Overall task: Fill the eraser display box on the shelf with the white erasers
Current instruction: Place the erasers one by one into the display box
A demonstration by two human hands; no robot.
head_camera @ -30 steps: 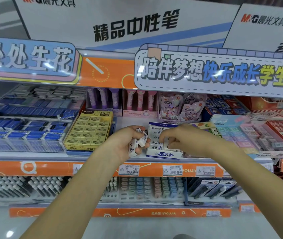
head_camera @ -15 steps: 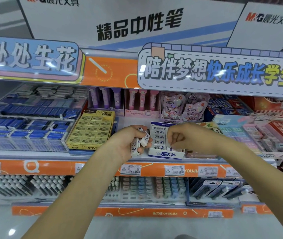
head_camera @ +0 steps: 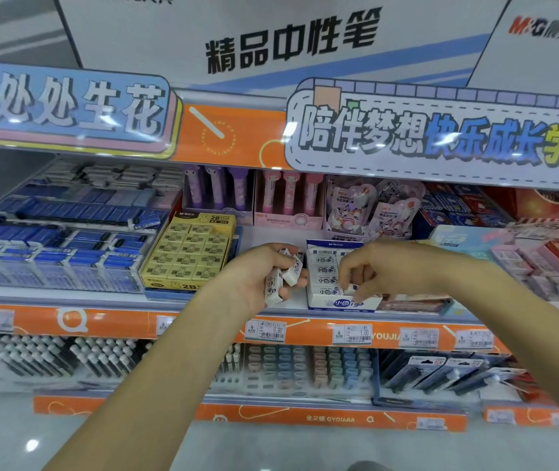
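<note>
The left hand (head_camera: 254, 277) is curled around a small bunch of white erasers (head_camera: 283, 277), at least 2 of them, fingers wrapped from behind and the thumb across the front; the wrapped bars stick out of the fist toward the right, one upright and another tilted above it. The right hand (head_camera: 376, 266) is bent down over the eraser display box (head_camera: 342, 304), its fingertips (head_camera: 356, 294) pinched on a single white eraser (head_camera: 349, 288) at the front right of the box, low against the box's front lip. That eraser is mostly hidden by the fingers, so how deep it sits in the box cannot be told.

The box stands on the middle shelf (head_camera: 203, 300), just right of the left hand, blue and white with a printed front panel. A column of white erasers with blue lettering fills its left side from back to front. The right side of the box is covered by the hand.

Just left of the left hand sits a yellow box of 2B erasers (head_camera: 186, 256). Price tags (head_camera: 266, 331) line the orange shelf edge below both forearms.
</note>
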